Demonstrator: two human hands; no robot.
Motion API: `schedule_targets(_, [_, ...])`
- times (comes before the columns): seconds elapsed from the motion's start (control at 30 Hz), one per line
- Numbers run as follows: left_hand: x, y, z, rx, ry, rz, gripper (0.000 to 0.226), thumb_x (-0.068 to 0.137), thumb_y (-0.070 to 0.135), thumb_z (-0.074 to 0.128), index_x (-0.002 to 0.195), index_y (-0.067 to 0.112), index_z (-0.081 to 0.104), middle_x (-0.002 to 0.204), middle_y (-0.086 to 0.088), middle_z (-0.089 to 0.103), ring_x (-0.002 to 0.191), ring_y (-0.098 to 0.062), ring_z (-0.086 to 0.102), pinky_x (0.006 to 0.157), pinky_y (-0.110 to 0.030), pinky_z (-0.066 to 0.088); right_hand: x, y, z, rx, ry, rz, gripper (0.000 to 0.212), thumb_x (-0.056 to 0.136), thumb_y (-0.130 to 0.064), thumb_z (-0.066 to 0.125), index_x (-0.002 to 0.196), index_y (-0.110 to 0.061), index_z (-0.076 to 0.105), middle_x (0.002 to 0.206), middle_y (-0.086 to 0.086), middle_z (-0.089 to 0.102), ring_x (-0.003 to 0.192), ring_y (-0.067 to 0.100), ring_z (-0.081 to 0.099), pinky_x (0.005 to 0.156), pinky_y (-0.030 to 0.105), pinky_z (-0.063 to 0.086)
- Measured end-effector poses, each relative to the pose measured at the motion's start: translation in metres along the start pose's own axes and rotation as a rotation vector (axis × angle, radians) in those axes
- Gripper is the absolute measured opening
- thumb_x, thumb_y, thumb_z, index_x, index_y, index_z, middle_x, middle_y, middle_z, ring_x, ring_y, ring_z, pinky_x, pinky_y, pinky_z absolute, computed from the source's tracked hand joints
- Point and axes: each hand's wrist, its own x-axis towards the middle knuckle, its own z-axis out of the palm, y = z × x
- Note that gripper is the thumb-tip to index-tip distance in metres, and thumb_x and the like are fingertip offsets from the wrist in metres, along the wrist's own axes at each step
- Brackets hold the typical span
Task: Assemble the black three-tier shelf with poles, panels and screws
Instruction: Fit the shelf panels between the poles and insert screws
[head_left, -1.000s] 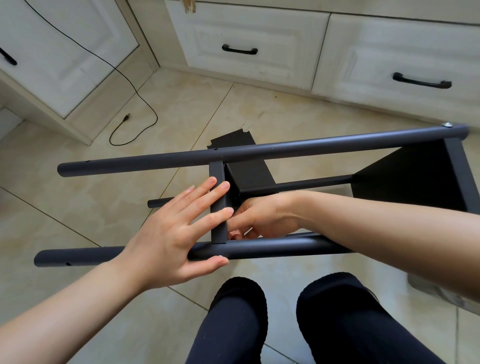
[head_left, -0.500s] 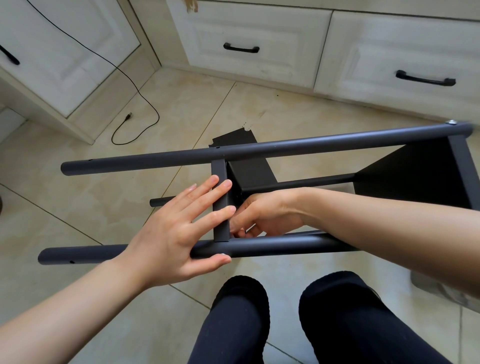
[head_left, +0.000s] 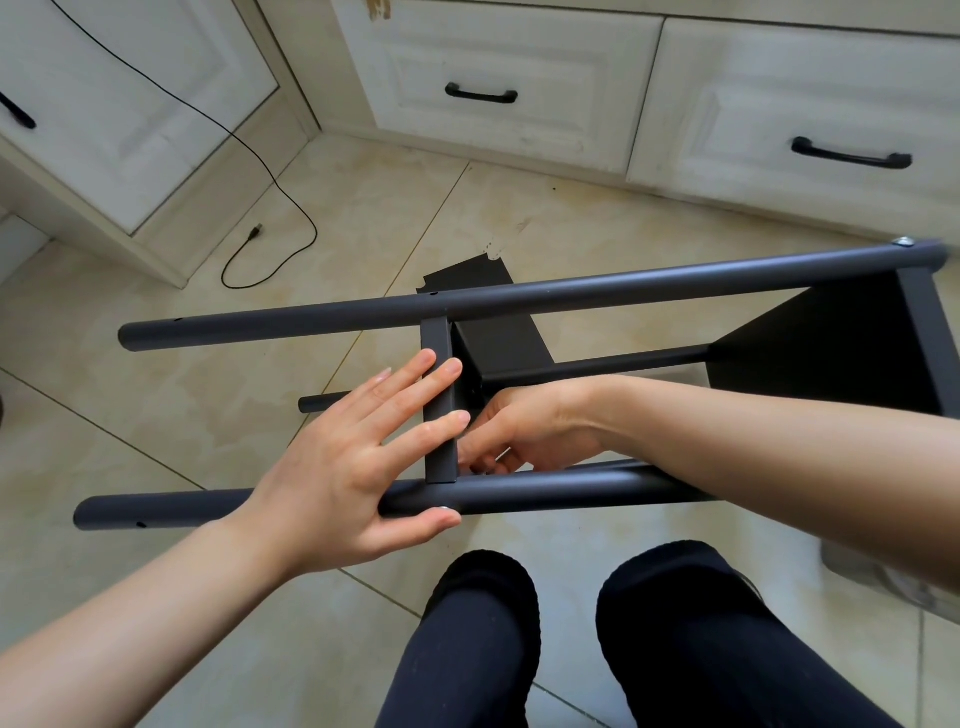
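Two long black poles run across the middle of the view, the far pole (head_left: 519, 299) from nine o'clock up toward two o'clock, the near pole (head_left: 545, 491) level from nine toward three. A third, thinner-looking pole (head_left: 623, 361) lies lower behind them. The shelf frame rests on its side on the tiled floor (head_left: 182, 395).

Between the two front poles stands the edge of the middle panel (head_left: 439, 410), touching both. The end panel (head_left: 841, 358) sits at three o'clock, with a screw (head_left: 903, 241) showing on the far pole above it.

The left hand (head_left: 358, 462) lies flat with fingers straight and spread, pressing on the middle panel's edge, its thumb under the near pole. The right hand (head_left: 524, 431) reaches inside the frame just right of that panel, fingers curled; whether it pinches something I cannot tell, since the fingertips are hidden.

At six o'clock are two knees (head_left: 571, 623) in black. White cabinets (head_left: 498, 83) fill twelve o'clock, and a black cable (head_left: 280, 208) trails at ten o'clock.
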Motion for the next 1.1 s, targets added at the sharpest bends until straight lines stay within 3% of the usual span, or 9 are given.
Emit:
schedule_targets(0.1, [0.0, 0.0005, -0.0001, -0.006, 0.004, 0.003, 0.066, 0.091, 0.059, 0.059, 0.14, 0.014, 0.055, 0.162, -0.012, 0.032, 0.152, -0.03, 0.024, 0.115, -0.054, 0.037, 0.0004, 0.0001, 0.0007, -0.001, -0.001, -0.014, 0.029, 0.094, -0.023, 0.063, 0.066, -0.017, 0.062, 0.066, -0.002, 0.052, 0.064, 0.012, 0.046, 0.067, 0.027, 0.037])
schedule_targets(0.3, [0.0003, 0.0008, -0.0004, -0.01, 0.006, -0.004, 0.066, 0.09, 0.058, 0.062, 0.138, 0.013, 0.057, 0.161, -0.012, 0.032, 0.152, -0.03, 0.025, 0.114, -0.054, 0.038, -0.0026, -0.0008, -0.0027, -0.011, -0.026, 0.016, 0.015, 0.094, -0.026, 0.063, 0.083, -0.016, 0.065, 0.072, -0.002, 0.051, 0.071, 0.013, 0.047, 0.072, 0.03, 0.037])
schedule_targets(0.43, [0.0003, 0.0004, 0.0003, -0.009, 0.007, 0.002, 0.066, 0.09, 0.058, 0.062, 0.138, 0.013, 0.057, 0.161, -0.012, 0.032, 0.152, -0.031, 0.025, 0.114, -0.054, 0.038, 0.0022, -0.0006, 0.0015, -0.014, 0.001, -0.001, 0.019, 0.094, -0.021, 0.061, 0.076, -0.015, 0.06, 0.07, -0.001, 0.05, 0.067, 0.013, 0.046, 0.073, 0.03, 0.038])
schedule_targets(0.93, [0.0003, -0.0004, 0.0002, -0.009, 0.008, 0.014, 0.066, 0.09, 0.059, 0.061, 0.142, 0.019, 0.047, 0.162, -0.012, 0.031, 0.152, -0.03, 0.024, 0.114, -0.054, 0.038, 0.002, -0.0017, 0.0018, -0.02, -0.014, -0.019, 0.011, 0.093, -0.018, 0.057, 0.084, -0.012, 0.057, 0.072, 0.0, 0.05, 0.07, 0.014, 0.044, 0.074, 0.03, 0.037])
schedule_targets(1.1, [0.0005, -0.0002, -0.0003, -0.008, 0.009, 0.014, 0.066, 0.09, 0.058, 0.061, 0.141, 0.019, 0.048, 0.161, -0.012, 0.032, 0.152, -0.03, 0.024, 0.114, -0.054, 0.038, -0.0013, -0.001, -0.0021, 0.028, -0.04, 0.01, 0.011, 0.094, -0.021, 0.061, 0.088, -0.012, 0.063, 0.075, 0.001, 0.052, 0.073, 0.014, 0.048, 0.083, 0.032, 0.037])
